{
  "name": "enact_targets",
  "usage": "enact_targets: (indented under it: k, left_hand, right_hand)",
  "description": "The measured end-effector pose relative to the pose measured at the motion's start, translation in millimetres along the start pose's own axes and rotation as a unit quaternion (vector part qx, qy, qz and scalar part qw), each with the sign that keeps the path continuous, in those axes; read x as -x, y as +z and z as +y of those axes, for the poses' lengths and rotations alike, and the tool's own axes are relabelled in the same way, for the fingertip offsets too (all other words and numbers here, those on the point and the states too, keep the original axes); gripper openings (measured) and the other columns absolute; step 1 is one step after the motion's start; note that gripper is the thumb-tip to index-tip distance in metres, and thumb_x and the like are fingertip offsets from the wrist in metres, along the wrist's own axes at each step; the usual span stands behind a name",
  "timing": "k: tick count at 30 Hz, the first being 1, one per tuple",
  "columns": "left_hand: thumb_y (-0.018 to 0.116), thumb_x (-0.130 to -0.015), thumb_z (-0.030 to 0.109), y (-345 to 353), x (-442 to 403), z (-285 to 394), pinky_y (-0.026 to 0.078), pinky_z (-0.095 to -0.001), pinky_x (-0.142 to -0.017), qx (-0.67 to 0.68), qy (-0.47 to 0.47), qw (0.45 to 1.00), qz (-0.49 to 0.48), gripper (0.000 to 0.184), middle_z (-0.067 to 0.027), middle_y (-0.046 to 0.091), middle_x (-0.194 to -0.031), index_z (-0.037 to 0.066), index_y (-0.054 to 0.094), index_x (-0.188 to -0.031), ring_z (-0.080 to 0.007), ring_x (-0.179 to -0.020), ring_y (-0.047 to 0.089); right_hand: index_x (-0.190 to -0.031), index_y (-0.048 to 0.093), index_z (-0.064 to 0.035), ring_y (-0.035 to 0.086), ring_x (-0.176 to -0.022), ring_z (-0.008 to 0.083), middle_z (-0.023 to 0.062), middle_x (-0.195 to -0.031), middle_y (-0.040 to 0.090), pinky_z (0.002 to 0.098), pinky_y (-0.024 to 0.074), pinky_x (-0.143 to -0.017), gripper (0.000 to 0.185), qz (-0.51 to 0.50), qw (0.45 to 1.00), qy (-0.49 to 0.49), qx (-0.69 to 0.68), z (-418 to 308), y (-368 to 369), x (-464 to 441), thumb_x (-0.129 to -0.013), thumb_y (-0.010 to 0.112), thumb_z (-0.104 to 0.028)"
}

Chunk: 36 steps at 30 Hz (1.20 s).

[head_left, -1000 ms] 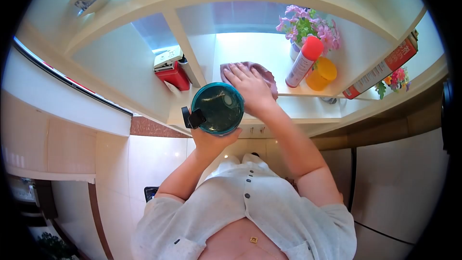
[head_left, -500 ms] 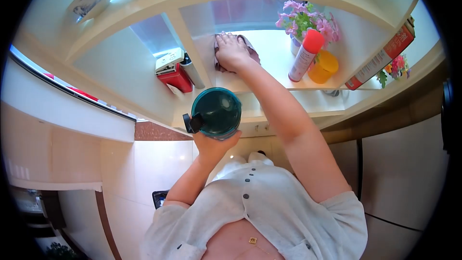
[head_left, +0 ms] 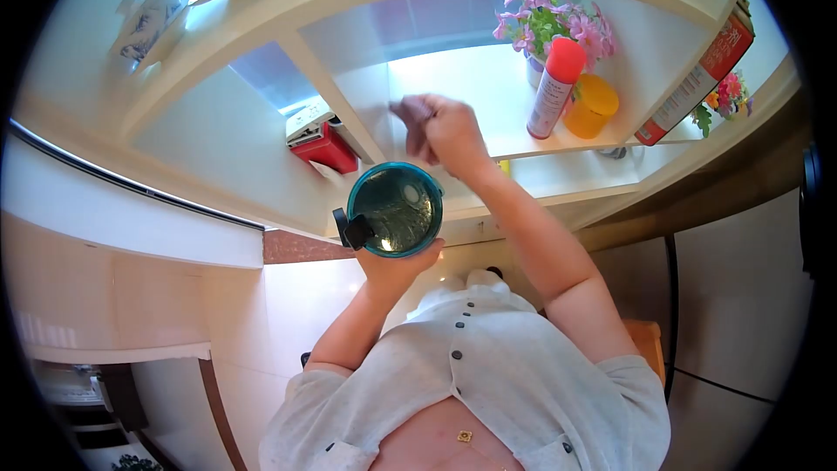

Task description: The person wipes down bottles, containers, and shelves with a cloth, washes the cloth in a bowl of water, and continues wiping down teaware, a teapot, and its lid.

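My left hand [head_left: 397,272] is wrapped round a large see-through cup [head_left: 401,209] with a teal rim and a black clip at its left side. The cup is held in front of the shelf's lower edge, seen from above. My right hand [head_left: 458,138] is closed on a brownish cloth [head_left: 418,113], bunched and partly smeared by motion. Hand and cloth are at the front left of the middle shelf compartment [head_left: 471,78], near its upright divider. To their right stand a spray can [head_left: 555,92] with a red cap and a yellow tub [head_left: 593,107].
Pink flowers [head_left: 558,22] in a pot stand behind the can. Left of the divider are a red box [head_left: 327,150] and a white item on it. A red-and-white box [head_left: 697,87] leans at the right. Patterned porcelain [head_left: 161,22] sits on the upper shelf.
My right hand has lifted off the compartment's back left corner and come toward me, the cloth gathered in its fingers. My left hand still holds the cup at nearly the same spot.
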<state>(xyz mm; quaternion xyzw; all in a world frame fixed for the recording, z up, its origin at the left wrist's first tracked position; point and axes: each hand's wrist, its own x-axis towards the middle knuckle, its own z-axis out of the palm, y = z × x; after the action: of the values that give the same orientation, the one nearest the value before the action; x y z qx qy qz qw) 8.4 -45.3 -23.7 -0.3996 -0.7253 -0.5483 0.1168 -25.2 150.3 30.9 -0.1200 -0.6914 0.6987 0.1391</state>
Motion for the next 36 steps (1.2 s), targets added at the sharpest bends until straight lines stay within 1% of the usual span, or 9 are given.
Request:
enact_targets:
  k: [3,4,7,12,15,24,30,33,36]
  left_hand:
    - [0.086,-0.066,0.020,2,3,-3,0.050,-0.0339,-0.095,0.002,0.005,1.000,0.021,0.078,-0.0113,0.062,-0.120,0.001,0.047,-0.131,-0.0221,-0.109,0.061]
    - [0.086,-0.066,0.020,3,5,-3,0.050,-0.0337,-0.095,0.004,0.006,1.000,0.029,0.078,-0.0112,0.062,-0.120,0.001,0.047,-0.131,-0.0221,-0.110,0.061]
    - [0.089,-0.057,0.026,4,8,-2,0.036,-0.0370,-0.105,0.024,-0.089,0.994,0.052,0.089,-0.0091,0.057,-0.123,0.005,0.044,-0.130,-0.0215,-0.114,0.055]
    - [0.087,-0.064,0.025,-1,8,3,0.048,-0.0333,-0.098,-0.003,-0.015,0.999,0.030,0.084,-0.0097,0.059,-0.123,0.003,0.045,-0.132,-0.0205,-0.112,0.060]
    - [0.087,-0.062,0.023,-5,5,5,0.048,-0.0329,-0.096,0.004,-0.007,1.000,0.004,0.082,-0.0088,0.061,-0.119,0.004,0.046,-0.131,-0.0202,-0.108,0.061]
    - [0.088,-0.059,0.024,3,4,1,0.040,-0.0354,-0.104,-0.005,-0.035,0.999,-0.005,0.082,-0.0078,0.062,-0.119,0.005,0.049,-0.129,-0.0205,-0.113,0.059]
    - [0.087,-0.066,0.028,17,1,1,0.042,-0.0373,-0.104,0.032,-0.025,0.998,-0.041,0.090,-0.0097,0.057,-0.129,0.007,0.038,-0.139,-0.0195,-0.121,0.055]
    - [0.087,-0.061,0.021,12,7,-15,0.043,-0.0356,-0.103,-0.145,0.051,0.984,-0.087,0.082,-0.0090,0.060,-0.125,0.005,0.050,-0.133,-0.0230,-0.116,0.058]
    - [0.079,-0.079,0.035,19,23,-10,0.042,-0.0376,-0.103,-0.021,-0.043,0.987,-0.156,0.077,-0.0088,0.054,-0.134,0.008,0.039,-0.139,-0.0195,-0.124,0.052]
  right_hand:
    - [-0.126,0.061,-0.0028,0.052,-0.042,0.0081,0.0085,-0.075,0.067,0.0262,0.0401,-0.038,0.032,0.137,0.962,-0.080,-0.224,-6,17,-30,-0.102,0.049,-0.021]
    - [-0.131,0.057,-0.0034,0.059,-0.053,0.0118,0.0121,-0.089,0.068,0.0272,0.0463,-0.047,0.035,0.150,0.946,-0.257,-0.126,8,39,-52,-0.102,0.048,-0.020]
    - [-0.147,0.038,-0.0026,0.034,-0.140,0.0269,0.0182,-0.154,0.036,0.0372,0.0219,-0.117,0.048,0.060,0.932,-0.344,-0.098,13,69,-50,-0.102,0.045,-0.018]
    - [-0.149,0.033,0.0000,0.021,-0.148,0.0302,0.0206,-0.157,0.027,0.0344,0.0141,-0.117,0.052,0.048,0.958,-0.278,-0.052,45,67,-32,-0.103,0.038,-0.024]
    - [-0.149,0.033,0.0008,0.024,-0.147,0.0277,0.0178,-0.158,0.027,0.0338,0.0145,-0.116,0.052,0.013,0.976,-0.178,-0.122,39,65,0,-0.103,0.036,-0.024]
    - [-0.145,0.039,0.0018,0.028,-0.145,0.0302,0.0203,-0.155,0.033,0.0332,0.0203,-0.116,0.048,0.014,0.944,-0.294,-0.151,34,56,-63,-0.100,0.037,-0.014]
    - [-0.151,0.025,0.0016,0.035,-0.140,0.0334,0.0257,-0.154,0.031,0.0338,0.0236,-0.116,0.060,-0.042,0.986,-0.048,-0.153,23,32,-100,-0.096,0.043,-0.017]
    - [-0.150,0.026,0.0015,0.052,-0.124,0.0342,0.0268,-0.142,0.046,0.0369,0.0399,-0.106,0.063,-0.048,0.997,-0.041,0.044,32,23,-99,-0.093,0.045,-0.018]
    - [-0.118,0.052,0.0014,0.063,-0.065,0.0223,0.0153,-0.084,0.064,0.0354,0.0536,-0.054,0.029,-0.132,0.991,0.002,-0.009,17,11,-92,-0.096,0.042,-0.015]
